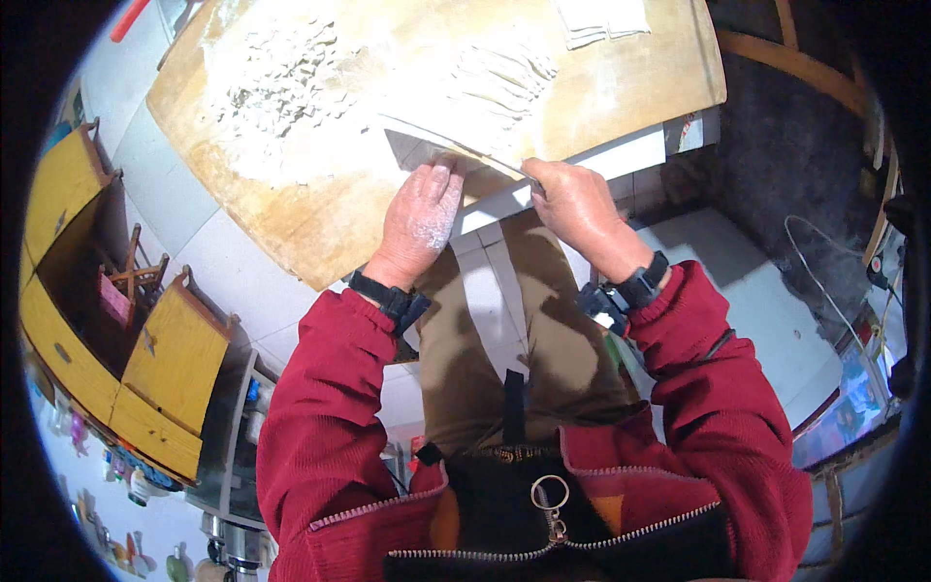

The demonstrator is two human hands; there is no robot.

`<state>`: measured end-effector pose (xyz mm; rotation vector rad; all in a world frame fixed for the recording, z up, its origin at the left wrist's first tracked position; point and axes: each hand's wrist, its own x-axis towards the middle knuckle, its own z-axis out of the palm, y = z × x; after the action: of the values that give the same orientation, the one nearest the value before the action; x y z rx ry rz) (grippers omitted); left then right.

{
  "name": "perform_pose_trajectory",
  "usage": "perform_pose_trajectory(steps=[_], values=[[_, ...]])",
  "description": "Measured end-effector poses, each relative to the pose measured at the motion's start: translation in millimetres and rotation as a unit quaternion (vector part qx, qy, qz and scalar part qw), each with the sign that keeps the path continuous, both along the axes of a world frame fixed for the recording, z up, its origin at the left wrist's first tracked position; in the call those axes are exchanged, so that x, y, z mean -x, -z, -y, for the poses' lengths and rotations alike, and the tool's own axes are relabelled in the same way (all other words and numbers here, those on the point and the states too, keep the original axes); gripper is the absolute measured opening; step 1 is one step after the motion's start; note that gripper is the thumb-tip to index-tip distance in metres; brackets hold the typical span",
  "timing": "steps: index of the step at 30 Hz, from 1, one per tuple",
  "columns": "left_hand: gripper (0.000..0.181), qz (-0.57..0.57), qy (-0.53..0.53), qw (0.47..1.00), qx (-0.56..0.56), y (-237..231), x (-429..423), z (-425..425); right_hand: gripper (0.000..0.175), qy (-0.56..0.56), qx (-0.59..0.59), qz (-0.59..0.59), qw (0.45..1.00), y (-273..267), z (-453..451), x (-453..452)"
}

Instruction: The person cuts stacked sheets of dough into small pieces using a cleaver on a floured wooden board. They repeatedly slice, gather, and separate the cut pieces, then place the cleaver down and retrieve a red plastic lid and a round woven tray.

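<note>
My right hand is closed on the handle end of a broad-bladed knife, whose blade reaches left over the near edge of a wooden board. My left hand, dusted with white flour, has its fingers together against the flat of the blade. Beyond the knife, strips of dough lie on the board, partly washed out by glare. To their left is a spread of small dough pieces. Flat folded sheets of dough rest at the far right.
A yellow wooden cabinet with an open compartment stands on the left, near a small wooden stool. Bottles and pots are at the lower left. A grey flat surface and a thin cable are on the right.
</note>
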<state>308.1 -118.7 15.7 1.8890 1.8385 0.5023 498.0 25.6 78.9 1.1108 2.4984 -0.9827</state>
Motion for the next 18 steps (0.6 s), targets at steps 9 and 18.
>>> perform_pose_trajectory(steps=[9,18], values=[[0.036,-0.018,0.023,1.0,-0.008,7.1,1.4,2.4,0.015,-0.025,-0.004,0.035,0.999,14.7,7.7,12.7],[0.036,-0.015,0.014,0.999,-0.043,2.1,7.6,7.7,0.013,-0.047,-0.005,0.032,0.998,-4.2,5.4,-7.6]])
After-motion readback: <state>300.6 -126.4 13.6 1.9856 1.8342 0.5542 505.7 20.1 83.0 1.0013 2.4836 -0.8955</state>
